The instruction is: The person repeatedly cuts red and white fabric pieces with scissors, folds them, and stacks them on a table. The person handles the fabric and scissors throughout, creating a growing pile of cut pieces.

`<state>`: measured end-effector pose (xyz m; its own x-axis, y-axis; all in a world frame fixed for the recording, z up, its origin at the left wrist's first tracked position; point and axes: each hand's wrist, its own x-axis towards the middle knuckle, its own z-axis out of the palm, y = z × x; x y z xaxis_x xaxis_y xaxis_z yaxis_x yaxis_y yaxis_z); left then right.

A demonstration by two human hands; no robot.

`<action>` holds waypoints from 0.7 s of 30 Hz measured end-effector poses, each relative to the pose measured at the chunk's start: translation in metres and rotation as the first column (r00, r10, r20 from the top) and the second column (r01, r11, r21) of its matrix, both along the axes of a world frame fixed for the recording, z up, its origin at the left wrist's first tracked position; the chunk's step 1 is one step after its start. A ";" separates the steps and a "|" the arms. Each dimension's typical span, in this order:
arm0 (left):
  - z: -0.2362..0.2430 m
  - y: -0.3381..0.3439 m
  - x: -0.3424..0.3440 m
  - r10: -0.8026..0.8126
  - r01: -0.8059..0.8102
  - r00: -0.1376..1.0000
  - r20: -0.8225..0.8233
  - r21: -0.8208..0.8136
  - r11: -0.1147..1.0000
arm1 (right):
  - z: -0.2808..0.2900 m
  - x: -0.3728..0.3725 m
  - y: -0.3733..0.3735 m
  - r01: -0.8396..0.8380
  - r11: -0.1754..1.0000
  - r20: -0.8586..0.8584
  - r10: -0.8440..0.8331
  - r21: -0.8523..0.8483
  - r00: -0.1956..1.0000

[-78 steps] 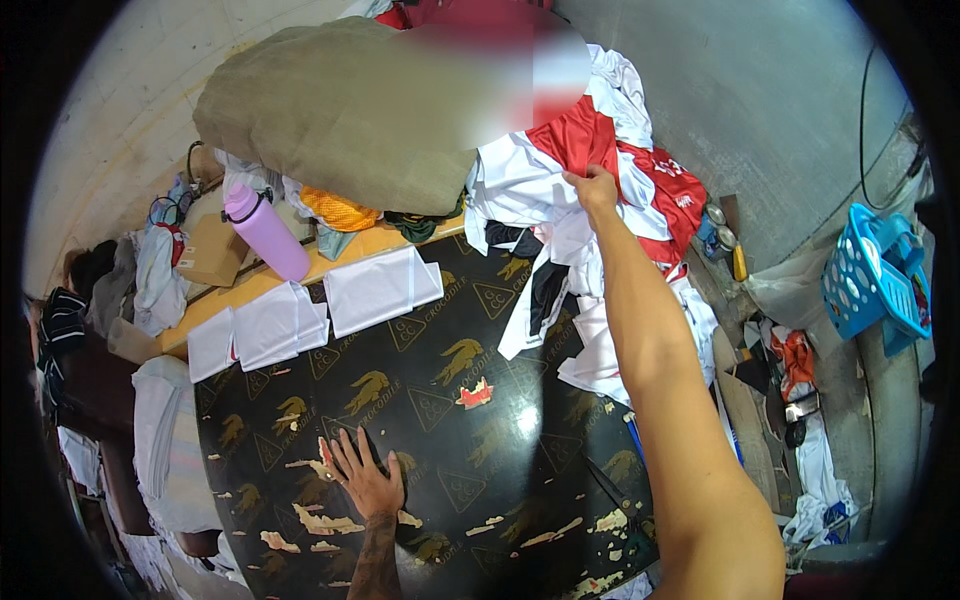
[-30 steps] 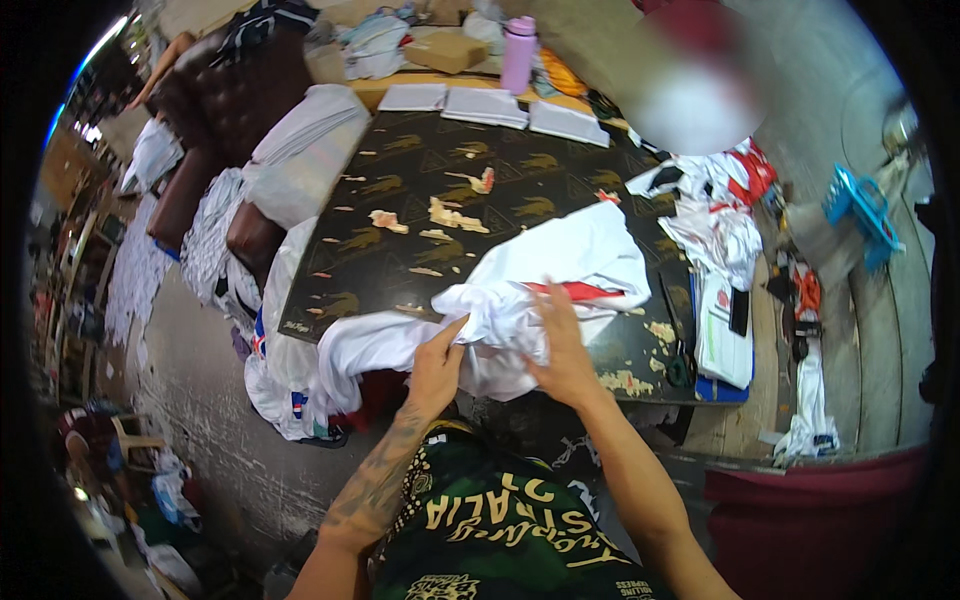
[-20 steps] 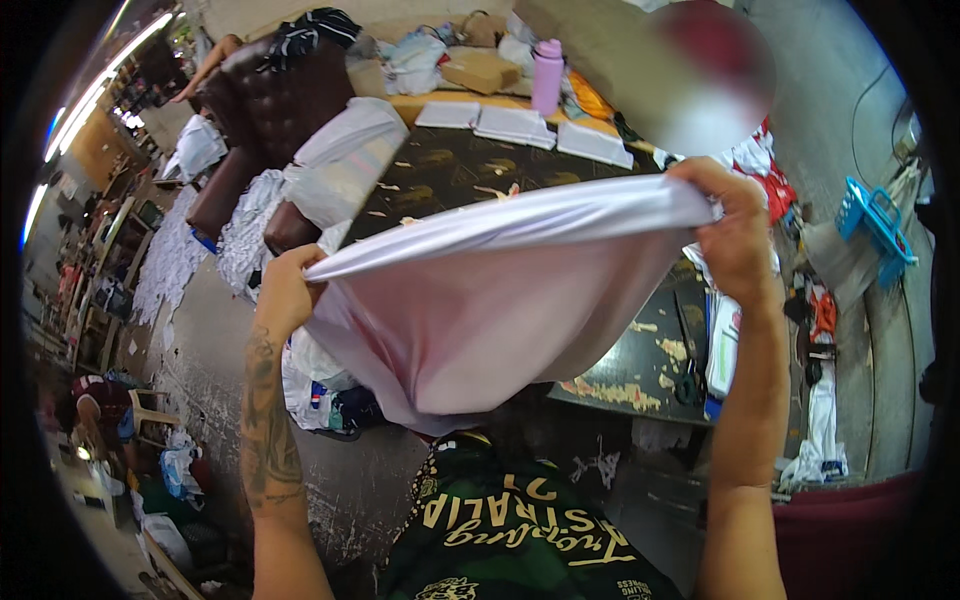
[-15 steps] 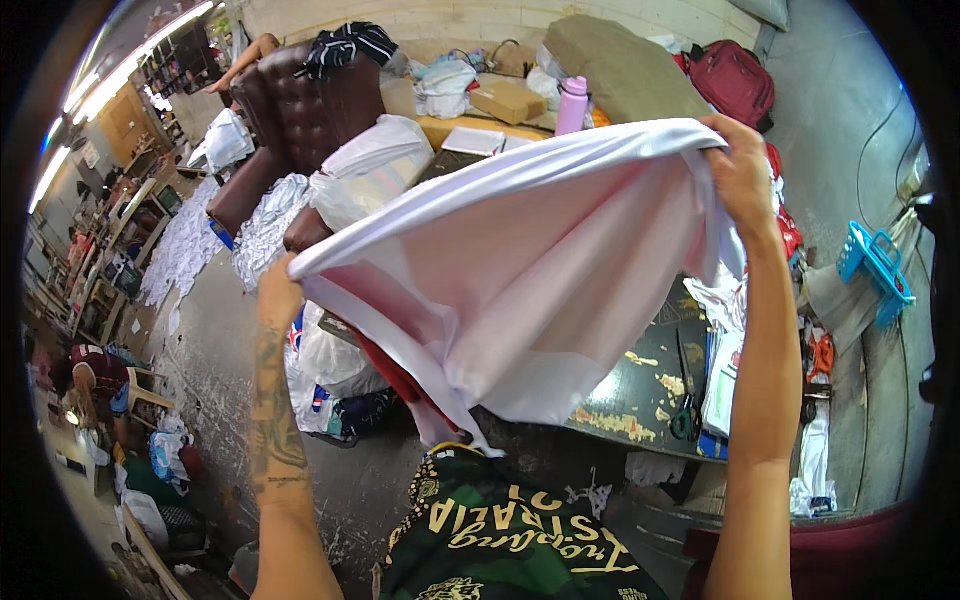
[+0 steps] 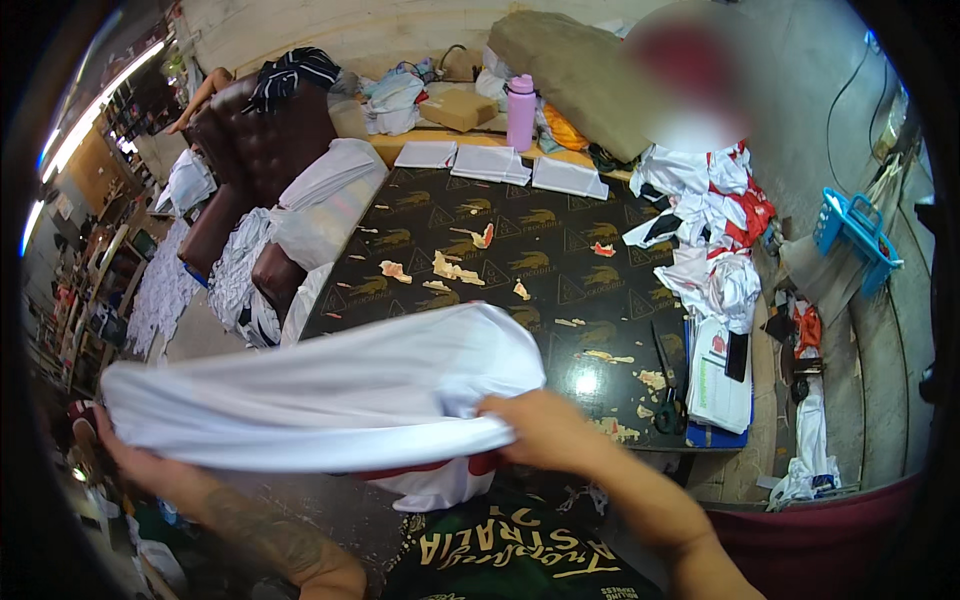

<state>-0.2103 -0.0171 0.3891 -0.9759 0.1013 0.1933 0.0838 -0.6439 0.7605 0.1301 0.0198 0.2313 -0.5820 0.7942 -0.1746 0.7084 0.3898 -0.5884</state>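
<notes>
By the black gold-printed table (image 5: 628, 270), the right hand (image 5: 532, 428) is pinching smooth white fabric (image 5: 330, 385), stretching it from the left hand (image 5: 135, 455), whose fingers look unclear.

- Cloth (image 5: 330, 390): across the table's (image 5: 630, 340) near left corner, hiding it, with the left hand (image 5: 135, 455) at its left end, beyond the table, and the right hand (image 5: 540, 425) at its right end, before the table's near edge.
- Folded pieces (image 5: 490, 167): in a row on the table's far edge.
- Bottle (image 5: 520, 115): on the ledge (image 5: 440, 138) behind the table's middle.
- Box (image 5: 457, 110): on the ledge behind the table's left part.
- Scissors (image 5: 669, 413): on the table's near right corner.
- Papers (image 5: 715, 385): at the table's near right edge, phone (image 5: 736, 357) on them.
- Clothes (image 5: 705, 215): heaped along the table's far right side.
- Armchair (image 5: 255, 140): left of the table.
- Basket (image 5: 858, 240): right of the table, well apart.
</notes>
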 end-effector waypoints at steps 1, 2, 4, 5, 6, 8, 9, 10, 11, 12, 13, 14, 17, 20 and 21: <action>0.012 0.000 0.007 -0.047 0.050 0.998 0.047 -0.050 0.998 | 0.018 0.043 0.000 -0.011 0.999 -0.153 0.016 0.030 0.988; 0.006 0.001 0.023 0.089 -0.085 0.996 0.022 -0.133 0.987 | 0.037 0.082 0.003 0.015 1.000 -0.210 -0.012 0.014 0.978; -0.026 0.013 0.050 0.179 -0.233 0.953 -0.246 -0.209 0.950 | 0.074 0.143 0.029 0.090 0.979 -0.291 -0.033 0.185 0.956; -0.040 0.026 0.048 0.007 -0.094 0.957 -0.292 -0.288 0.953 | 0.089 0.160 0.060 0.078 0.961 -0.330 0.015 0.264 0.944; -0.063 0.041 0.047 -0.092 0.030 0.978 -0.186 -0.314 0.949 | 0.092 0.163 0.095 0.364 0.886 -0.209 -0.312 0.289 0.927; -0.108 0.113 0.015 -0.330 0.102 0.867 -0.373 -0.516 0.851 | 0.077 0.144 0.178 0.629 0.477 -0.113 -0.735 0.614 0.669; -0.134 0.152 -0.003 -0.408 0.040 0.780 -0.475 -0.613 0.789 | 0.056 0.135 0.200 0.382 0.348 0.012 -0.753 0.856 0.658; -0.167 0.187 -0.021 -0.477 -0.059 0.680 -0.557 -0.690 0.722 | 0.032 0.125 0.226 0.513 0.346 -0.154 -0.693 0.786 0.704; -0.210 0.212 -0.036 -0.551 -0.163 0.583 -0.597 -0.751 0.640 | 0.002 0.117 0.243 0.433 0.367 -0.155 -0.589 0.823 0.793; -0.256 0.233 -0.049 -0.656 -0.262 0.497 -0.568 -0.819 0.511 | -0.037 0.111 0.242 0.342 0.366 -0.130 -0.496 0.866 0.859; -0.308 0.242 -0.056 -0.769 -0.351 0.430 -0.473 -0.872 0.341 | -0.076 0.107 0.234 0.372 0.488 -0.090 -0.507 0.790 0.857; -0.357 0.245 -0.066 -0.899 -0.450 0.382 -0.216 -0.893 0.023 | -0.118 0.102 0.219 0.324 0.525 -0.038 -0.482 0.787 0.875; -0.466 0.217 -0.098 -0.854 -0.559 0.327 -0.404 -0.812 0.170 | -0.211 0.097 0.145 0.462 0.834 0.240 -0.535 0.301 0.810; -0.475 0.169 -0.137 -0.777 -0.495 0.520 -0.354 -0.866 0.064 | -0.234 0.093 0.057 0.510 0.843 0.346 -0.535 0.170 0.771; -0.463 0.160 -0.143 -0.737 -0.463 0.601 -0.309 -0.886 -0.006 | -0.228 0.090 0.031 0.550 0.827 0.324 -0.554 0.113 0.767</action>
<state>-0.3529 0.1426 -0.0742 -0.5071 0.8496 0.1449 0.8442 0.4557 0.2823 0.2202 0.0510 0.0029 0.0487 0.9636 -0.2628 0.9524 -0.1241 -0.2785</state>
